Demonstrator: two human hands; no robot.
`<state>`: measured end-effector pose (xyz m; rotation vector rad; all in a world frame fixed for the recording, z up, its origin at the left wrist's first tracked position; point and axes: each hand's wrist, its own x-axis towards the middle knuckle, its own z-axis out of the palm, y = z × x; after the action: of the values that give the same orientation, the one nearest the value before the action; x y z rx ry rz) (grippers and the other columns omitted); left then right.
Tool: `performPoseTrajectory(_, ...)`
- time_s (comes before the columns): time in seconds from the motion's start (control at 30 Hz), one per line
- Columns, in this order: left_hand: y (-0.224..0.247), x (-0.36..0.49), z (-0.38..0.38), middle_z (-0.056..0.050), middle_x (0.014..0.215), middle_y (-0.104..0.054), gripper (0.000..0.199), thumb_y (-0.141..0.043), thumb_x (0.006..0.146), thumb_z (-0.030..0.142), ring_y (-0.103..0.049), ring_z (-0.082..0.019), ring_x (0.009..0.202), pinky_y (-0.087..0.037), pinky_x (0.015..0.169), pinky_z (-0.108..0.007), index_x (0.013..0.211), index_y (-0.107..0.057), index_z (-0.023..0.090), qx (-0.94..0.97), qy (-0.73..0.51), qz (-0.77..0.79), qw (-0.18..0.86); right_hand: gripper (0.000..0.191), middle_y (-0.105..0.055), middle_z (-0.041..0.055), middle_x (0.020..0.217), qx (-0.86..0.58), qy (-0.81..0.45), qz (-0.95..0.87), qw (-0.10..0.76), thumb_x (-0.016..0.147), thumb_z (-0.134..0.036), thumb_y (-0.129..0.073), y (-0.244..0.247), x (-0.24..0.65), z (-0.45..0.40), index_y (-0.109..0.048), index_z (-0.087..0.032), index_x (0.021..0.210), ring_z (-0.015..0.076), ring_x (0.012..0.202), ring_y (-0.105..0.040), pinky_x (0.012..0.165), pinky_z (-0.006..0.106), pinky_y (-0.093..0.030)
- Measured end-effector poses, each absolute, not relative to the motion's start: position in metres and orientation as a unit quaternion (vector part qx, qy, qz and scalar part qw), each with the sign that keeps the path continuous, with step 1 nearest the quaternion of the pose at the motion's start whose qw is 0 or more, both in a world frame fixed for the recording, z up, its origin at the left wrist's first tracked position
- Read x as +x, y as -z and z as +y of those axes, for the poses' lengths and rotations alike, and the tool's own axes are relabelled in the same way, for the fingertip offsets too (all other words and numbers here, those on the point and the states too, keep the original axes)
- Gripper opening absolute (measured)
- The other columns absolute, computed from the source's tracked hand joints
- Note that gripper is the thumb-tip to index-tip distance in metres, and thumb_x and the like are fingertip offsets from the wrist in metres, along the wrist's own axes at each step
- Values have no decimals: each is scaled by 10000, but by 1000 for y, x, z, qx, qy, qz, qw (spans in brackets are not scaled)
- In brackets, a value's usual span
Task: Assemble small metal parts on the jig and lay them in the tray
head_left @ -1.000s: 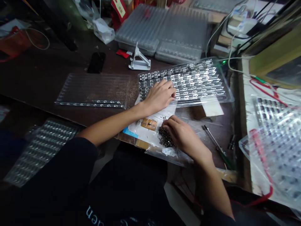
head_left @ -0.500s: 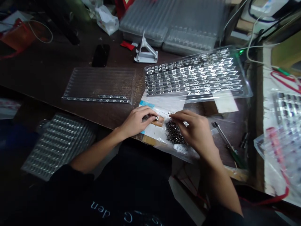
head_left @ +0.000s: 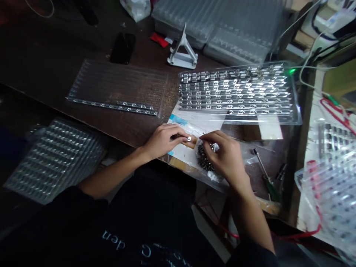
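My left hand (head_left: 168,140) pinches a small shiny metal part (head_left: 189,139) between thumb and forefinger, over a brown wooden block (head_left: 191,144). My right hand (head_left: 224,150) is closed in a pinch just to the right of the block; whatever is between its fingertips is too small to make out. Under its fingers lies a heap of small dark metal pieces (head_left: 205,159) on clear plastic, partly covered by the hand. A white sheet (head_left: 180,154) with blue tape (head_left: 178,119) lies beneath the block.
A clear tray (head_left: 236,92) with rows of metal parts lies behind my right hand. Another ribbed tray (head_left: 119,85) has parts along its front edge. Behind them stand a white stand (head_left: 183,55), a black phone (head_left: 122,48) and stacked trays (head_left: 236,40). A green-handled screwdriver (head_left: 263,167) lies right.
The view has shifted and turned slightly. The small part in my left fingers now shows a flat bright face. My right hand stays pinched near the heap.
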<state>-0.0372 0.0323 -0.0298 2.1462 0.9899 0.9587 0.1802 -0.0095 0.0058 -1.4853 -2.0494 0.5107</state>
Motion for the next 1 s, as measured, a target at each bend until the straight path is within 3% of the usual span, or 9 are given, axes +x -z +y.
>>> performPoseTrajectory(0.6,34,-38,31,18,902,-759,36,-701,888,190,-689,-160,895,-415,824,-300,853,-696,196,814,-329,389,279,185,-733,80,951,-565,-178,-780,201,927,-177,-532,2,165,-9,-710,-199,976,209,830,-693,753,321,-528)
performPoseTrajectory(0.77,30,-46,25,0,923,-747,55,-661,920,232,-654,-176,877,-408,838,-320,881,-673,195,800,-332,448,222,188,-710,76,985,-529,-184,-802,209,961,-191,-521,7,157,-9,-688,-217,1043,205,866,-680,768,318,-529)
performPoseTrajectory(1.0,28,-50,22,1,1002,-734,98,-697,883,208,-627,-198,930,-394,868,-334,975,-660,206,826,-270,450,206,247,-685,105,1014,-498,-115,-849,135,1011,-236,-458,9,153,-13,-671,-204,1132,237,894,-643,755,339,-515)
